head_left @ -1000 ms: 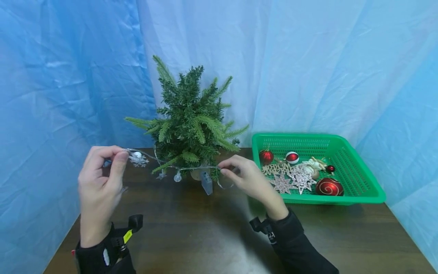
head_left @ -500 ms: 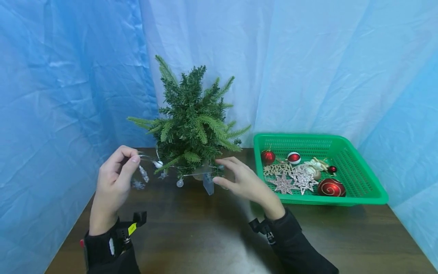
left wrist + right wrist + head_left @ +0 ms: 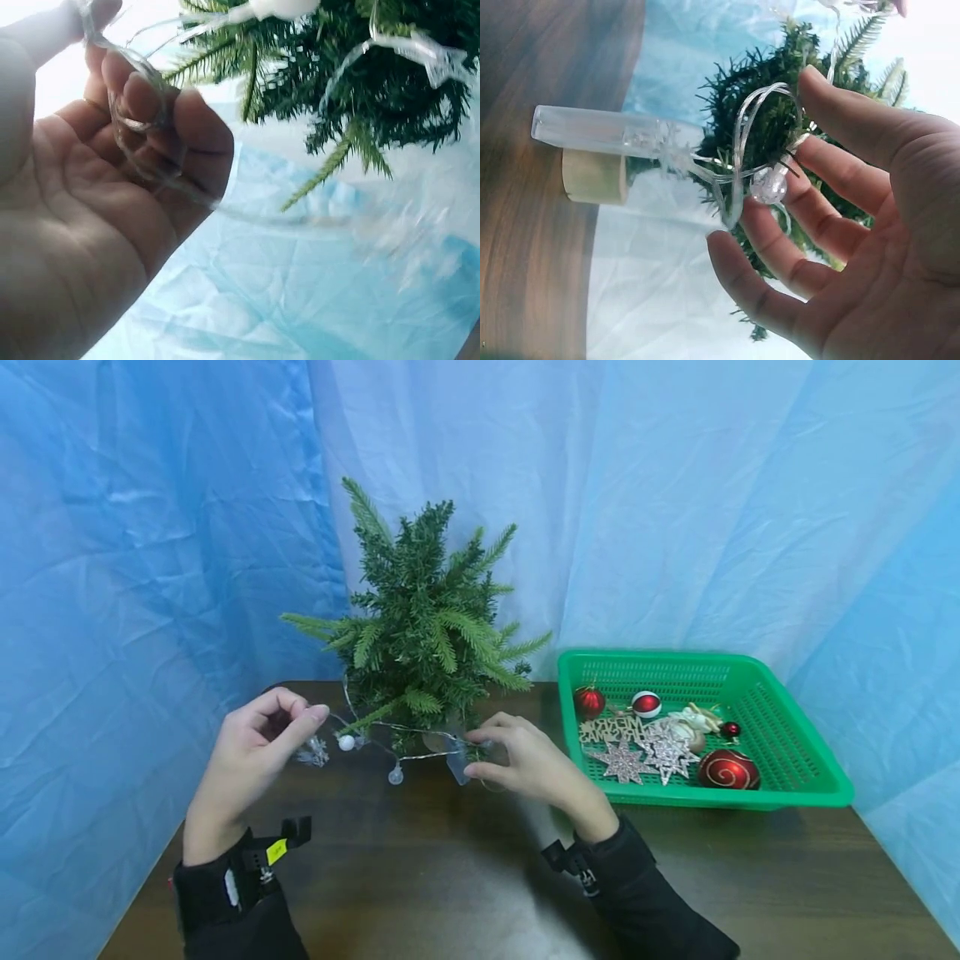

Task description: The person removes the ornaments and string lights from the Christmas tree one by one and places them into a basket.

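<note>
My left hand (image 3: 251, 768) pinches the clear wire of a string of lights between thumb and fingertips, left of a small artificial Christmas tree (image 3: 423, 618). In the left wrist view, the wire loops around its curled fingers (image 3: 199, 131). A snowflake light (image 3: 312, 752) dangles beside that hand. Between the hands hang a white ball light (image 3: 346, 742) and a clear bulb (image 3: 395, 775). My right hand (image 3: 528, 762) is by the tree's foot, thumb and fingers apart. In the right wrist view its fingers touch wire loops and a round bulb (image 3: 769, 186), beside the clear battery box (image 3: 592, 131).
A green plastic basket (image 3: 795, 797) stands on the right of the dark wooden table (image 3: 420, 877). It holds a large red bauble (image 3: 729, 770), smaller baubles and glittery stars (image 3: 622, 762). Blue cloth (image 3: 675, 510) hangs behind and at both sides.
My left hand has moved right, nearer the tree, still with the wire, which now hangs slacker. My right hand's thumb and fingers have spread apart from their pinch on the wire.
</note>
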A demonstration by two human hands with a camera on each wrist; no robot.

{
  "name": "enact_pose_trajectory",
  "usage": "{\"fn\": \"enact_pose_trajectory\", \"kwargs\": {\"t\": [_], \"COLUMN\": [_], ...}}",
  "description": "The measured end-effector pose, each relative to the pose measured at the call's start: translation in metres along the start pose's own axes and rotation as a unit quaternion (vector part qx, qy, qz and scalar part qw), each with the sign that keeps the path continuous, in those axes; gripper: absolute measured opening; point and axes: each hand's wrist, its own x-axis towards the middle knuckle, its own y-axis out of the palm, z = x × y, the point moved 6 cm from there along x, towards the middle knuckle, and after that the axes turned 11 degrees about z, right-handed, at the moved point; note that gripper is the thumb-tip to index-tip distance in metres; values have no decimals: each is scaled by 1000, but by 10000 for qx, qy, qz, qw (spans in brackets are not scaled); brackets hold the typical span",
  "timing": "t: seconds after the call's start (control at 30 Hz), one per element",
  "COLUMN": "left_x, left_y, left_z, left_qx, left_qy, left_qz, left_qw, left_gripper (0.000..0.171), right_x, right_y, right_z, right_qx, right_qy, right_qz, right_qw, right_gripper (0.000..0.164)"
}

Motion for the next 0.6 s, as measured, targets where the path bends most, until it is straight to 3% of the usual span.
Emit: {"fn": "enact_pose_trajectory", "kwargs": {"t": [0.23, 0.37, 0.6], "left_x": [-1, 0, 6], "left_y": [-4, -4, 0], "left_z": [15, 27, 37], "left_qx": [134, 354, 634], "left_qy": [-308, -651, -932], "left_qz": [69, 2, -90], "left_qw": [9994, 9973, 9936], "left_gripper": [8, 3, 14], "right_x": [0, 1, 0], "right_y": [1, 1, 1], "right_z": [4, 4, 4], "right_qx": [-10, -18, 59], "right_qy": [-178, -248, -353], "right_qz": [10, -37, -146], "right_qw": [9998, 9997, 9993], "right_gripper": [24, 17, 14]}}
